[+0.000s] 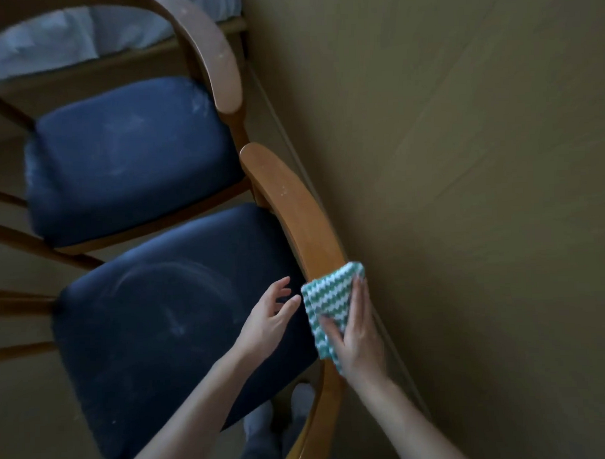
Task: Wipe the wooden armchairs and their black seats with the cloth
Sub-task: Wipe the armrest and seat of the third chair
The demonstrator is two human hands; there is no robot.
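The green-and-white zigzag cloth [327, 293] lies folded over the right armrest [293, 202] of the near armchair, about halfway along the curved wooden rail, with its left edge hanging down toward the seat. The right hand [358, 334] lies flat on top of it, fingers stretched out along the rail and thumb spread across the fabric, pressing the cloth onto the wood rather than bunching it up. The left hand [266, 320] hovers just left of the cloth, over the right edge of the near black seat [167, 330], its fingers loose and spread and holding nothing; whether it touches the seat cannot be told. That seat shows pale curved smears on its dark surface (dust or streaks, the blur makes it hard to say). Beyond it stands the far armchair, its own black seat [127, 156] also marked with faint pale patches, and its right armrest [219, 60] arches up, its tip close to the tip of the near one. Both chairs stand close beside an olive-brown wall [464, 189] on the right. At the far left, behind the far chair, is some white fabric [47, 42]. Near the bottom, under the near chair's rail, a pale sock [302, 399] and a grey trouser leg [260, 433] of the person show.
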